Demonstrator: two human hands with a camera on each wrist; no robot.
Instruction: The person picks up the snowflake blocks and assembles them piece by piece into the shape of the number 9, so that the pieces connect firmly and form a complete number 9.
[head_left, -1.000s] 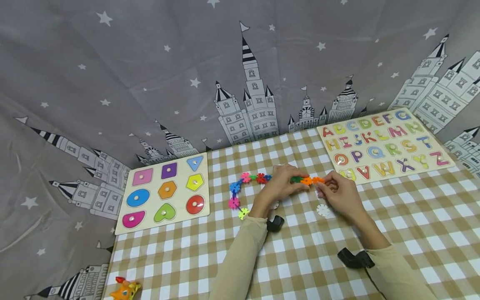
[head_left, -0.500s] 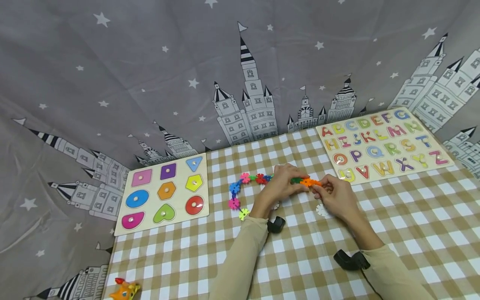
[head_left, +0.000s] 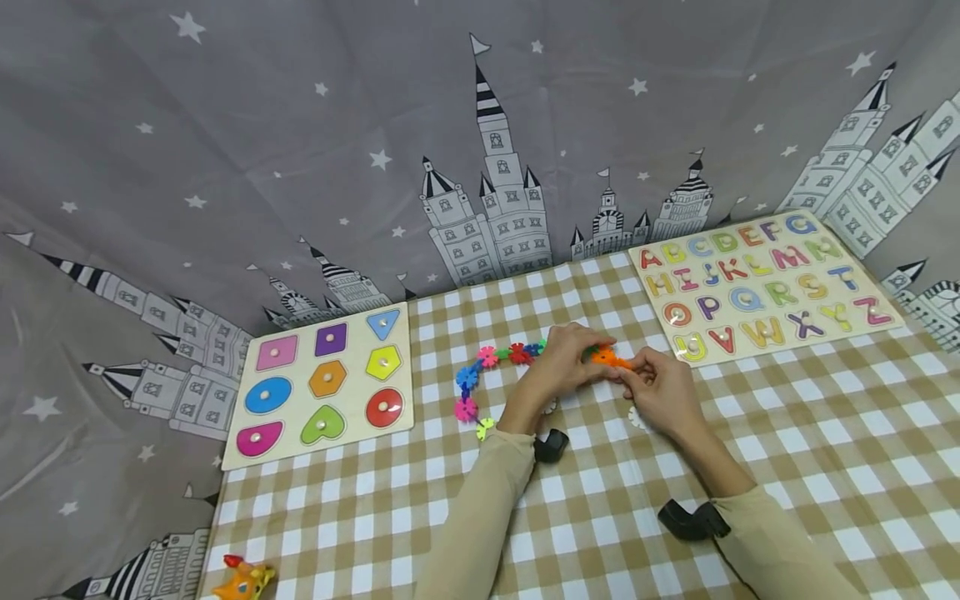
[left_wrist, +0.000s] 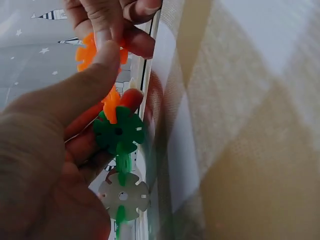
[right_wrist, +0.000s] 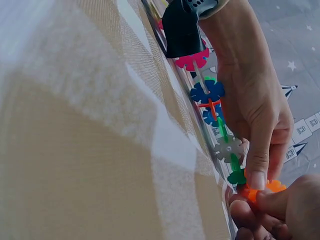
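A chain of interlocking snowflake discs curves over the cloth, with a pink disc and a yellow-green disc at its near left end. My left hand holds the other end, where a green disc and a grey disc show in the left wrist view. An orange disc sticks out past its fingertips. Close against it, my right hand pinches an orange disc. Fingers hide where the two orange discs meet. Under my right hand lies a partly covered white disc.
A shape puzzle board lies at the left, an alphabet puzzle board at the back right. An orange toy figure sits at the front left. Behind the checked cloth hangs a grey castle-print curtain.
My right hand has moved left, bringing its orange disc up against the orange disc at my left hand; a gap showed between them before. My left hand has stayed nearly in place.
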